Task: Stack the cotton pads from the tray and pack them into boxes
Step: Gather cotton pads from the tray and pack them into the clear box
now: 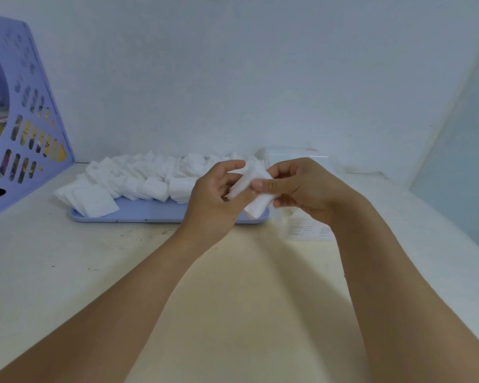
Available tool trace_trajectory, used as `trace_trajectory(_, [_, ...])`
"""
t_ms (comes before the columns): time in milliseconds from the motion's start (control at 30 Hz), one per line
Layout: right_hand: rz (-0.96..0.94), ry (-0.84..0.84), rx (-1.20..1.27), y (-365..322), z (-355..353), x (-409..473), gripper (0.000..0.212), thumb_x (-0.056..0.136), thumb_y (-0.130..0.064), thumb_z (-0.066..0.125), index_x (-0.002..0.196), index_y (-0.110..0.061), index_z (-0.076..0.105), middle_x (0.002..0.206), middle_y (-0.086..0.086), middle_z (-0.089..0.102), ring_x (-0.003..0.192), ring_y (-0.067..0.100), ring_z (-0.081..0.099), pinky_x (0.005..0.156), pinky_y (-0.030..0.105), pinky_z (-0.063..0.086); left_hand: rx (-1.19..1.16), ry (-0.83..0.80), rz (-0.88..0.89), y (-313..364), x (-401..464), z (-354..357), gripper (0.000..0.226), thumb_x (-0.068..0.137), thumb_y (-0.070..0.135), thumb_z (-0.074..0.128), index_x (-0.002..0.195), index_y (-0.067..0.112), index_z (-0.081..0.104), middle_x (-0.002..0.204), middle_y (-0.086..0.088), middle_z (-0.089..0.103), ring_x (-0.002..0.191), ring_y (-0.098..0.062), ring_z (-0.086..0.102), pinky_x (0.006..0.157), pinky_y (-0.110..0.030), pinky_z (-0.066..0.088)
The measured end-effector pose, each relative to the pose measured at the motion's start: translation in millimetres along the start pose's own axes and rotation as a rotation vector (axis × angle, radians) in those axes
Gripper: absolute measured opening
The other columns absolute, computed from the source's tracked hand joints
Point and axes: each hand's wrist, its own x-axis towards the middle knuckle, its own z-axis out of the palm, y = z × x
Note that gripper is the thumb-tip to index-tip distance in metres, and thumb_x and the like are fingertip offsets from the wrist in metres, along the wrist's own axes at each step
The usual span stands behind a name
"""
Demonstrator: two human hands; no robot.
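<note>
White cotton pads (256,194) are pinched between the curled left hand (215,201) and right hand (304,189) above the tray (150,212).

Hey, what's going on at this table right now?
A person is holding a small stack of white cotton pads above the table, gripped between the left hand and the right hand. Behind the hands, a blue tray holds many more loose pads. A clear plastic box sits at the right, behind the hands. Nothing appears packed yet.
</note>
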Motion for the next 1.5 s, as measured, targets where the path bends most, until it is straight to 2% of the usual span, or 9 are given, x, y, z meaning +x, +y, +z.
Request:
trace_trajectory(100, [0.065,0.15,0.065,5.5,-8.8,5.2,0.028,0.083,-0.019,0.081,0.093,0.005,0.071,0.071,0.001,0.069,0.059,0.007,0.063,0.057,0.019,0.05,-0.062,-0.081,-0.048,-10.7,0.3,3.4,0.049,0.09,0.001,0.071,0.129,0.027,0.057,0.124,0.002,0.068,0.111,-0.011,0.067,0.096,-0.028,0.054])
trace_trajectory(267, [0.149,0.557,0.032,15.2,-26.3,20.0,0.022,0.087,-0.026,0.07,0.08,-0.007,0.062,0.062,0.006,0.049,0.043,0.014,0.045,0.041,0.019,0.033,0.484,-0.234,0.336,-27.6,-4.0,12.3,0.048,0.089,0.032,0.073,0.133,0.034,0.055,0.139,0.017,0.05,0.125,-0.002,0.049,0.1,-0.022,0.044])
trace_trajectory(467, [0.293,0.464,-0.548,37.7,-29.3,32.4,0.038,0.084,-0.032,0.073,0.061,-0.01,0.054,0.054,0.003,0.057,0.045,0.016,0.048,0.046,0.024,0.034,0.627,-0.384,0.44,-38.0,-4.5,23.1,0.027,0.096,0.024,0.063,0.124,0.024,0.064,0.134,0.014,0.058,0.119,-0.005,0.051,0.101,-0.017,0.036])
trace_trajectory(633, [0.225,0.543,-0.754,51.1,-19.7,41.2,0.044,0.077,-0.027,0.078,0.062,-0.014,0.039,0.059,0.001,0.045,0.051,0.02,0.044,0.046,0.026,0.03,0.667,-0.419,0.457,-44.6,-0.9,24.6,0.022,0.099,0.029,0.055,0.12,0.027,0.06,0.132,0.014,0.053,0.116,-0.017,0.055,0.096,-0.038,0.045])
trace_trajectory(767, [0.203,0.645,-0.912,49.4,-16.0,38.6,0.042,0.08,-0.023,0.077,0.065,-0.014,0.039,0.067,0.003,0.045,0.053,0.019,0.044,0.046,0.025,0.029,0.642,-0.4,0.494,-44.4,-0.3,26.2,0.016,0.1,0.023,0.054,0.114,0.022,0.062,0.122,0.013,0.057,0.107,-0.016,0.058,0.095,-0.039,0.044])
trace_trajectory(967, [0.283,0.54,-1.0,41.2,-11.9,34.7,0.047,0.073,-0.045,0.079,0.074,-0.014,0.044,0.076,0.001,0.053,0.069,0.023,0.056,0.054,0.027,0.036,0.619,-0.393,0.471,-47.7,-0.7,27.6,0.018,0.099,0.016,0.056,0.115,0.023,0.061,0.122,0.013,0.056,0.109,-0.018,0.058,0.092,-0.041,0.047])
trace_trajectory(1133, [0.361,0.416,-1.105,37.8,-9.2,33.7,0.042,0.075,-0.033,0.077,0.093,-0.011,0.046,0.076,0.0,0.047,0.073,0.021,0.053,0.062,0.029,0.039,0.609,-0.403,0.468,-47.2,-1.9,28.7,0.021,0.098,0.014,0.057,0.118,0.021,0.06,0.125,0.011,0.054,0.11,-0.019,0.058,0.092,-0.042,0.048])
trace_trajectory(1333, [0.385,0.549,-1.026,39.7,-9.0,37.6,0.03,0.065,-0.023,0.079,0.075,-0.015,0.052,0.069,-0.001,0.055,0.055,0.014,0.05,0.049,0.022,0.033,0.607,-0.412,0.444,-45.6,-2.8,27.7,0.024,0.096,0.02,0.055,0.119,0.026,0.059,0.129,0.014,0.051,0.111,-0.02,0.057,0.092,-0.044,0.049])
trace_trajectory(1500, [0.361,0.566,-1.002,37.7,-8.6,35.2,0.053,0.068,-0.04,0.081,0.098,-0.011,0.049,0.079,0.0,0.052,0.064,0.018,0.053,0.055,0.027,0.036,0.601,-0.413,0.426,-45.9,-4.2,26.9,0.029,0.095,0.02,0.058,0.123,0.028,0.057,0.133,0.014,0.049,0.115,-0.019,0.056,0.094,-0.044,0.049])
